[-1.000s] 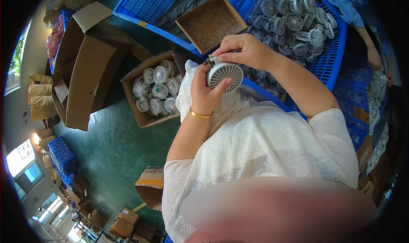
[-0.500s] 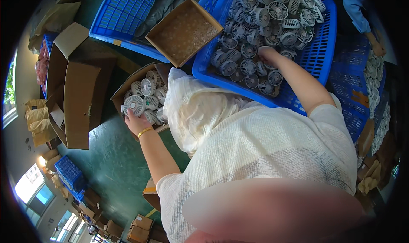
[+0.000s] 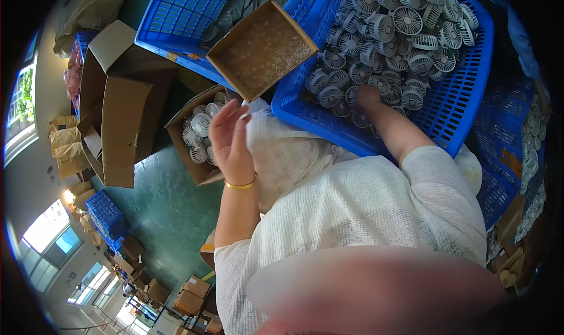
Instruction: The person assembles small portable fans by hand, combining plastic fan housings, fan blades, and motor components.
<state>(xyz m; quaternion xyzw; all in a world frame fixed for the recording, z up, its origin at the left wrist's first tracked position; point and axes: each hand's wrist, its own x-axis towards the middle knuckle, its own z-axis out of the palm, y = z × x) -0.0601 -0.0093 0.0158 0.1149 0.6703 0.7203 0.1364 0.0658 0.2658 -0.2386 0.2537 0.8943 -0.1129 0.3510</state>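
My left hand (image 3: 234, 150), with a gold bangle at the wrist, is raised above my lap with its fingers apart and no fan in it. Behind it stands an open carton (image 3: 187, 136) holding several small white fans (image 3: 200, 124) with round grilles. My right hand (image 3: 369, 98) reaches down into a large blue plastic crate (image 3: 352, 138), among a heap of the same white fans (image 3: 408, 20). The fingers of that hand are hidden, so what they grip does not show.
A shallow cardboard box (image 3: 258, 53) with small clear pieces rests on the edge of another blue crate (image 3: 182, 18). A tall open carton (image 3: 126, 126) stands at the left. More white fans lie in a blue crate (image 3: 499, 141) at the right.
My left hand has let go of a white fan in the carton and risen to the right. My right hand has shifted slightly left and deeper among the fans.
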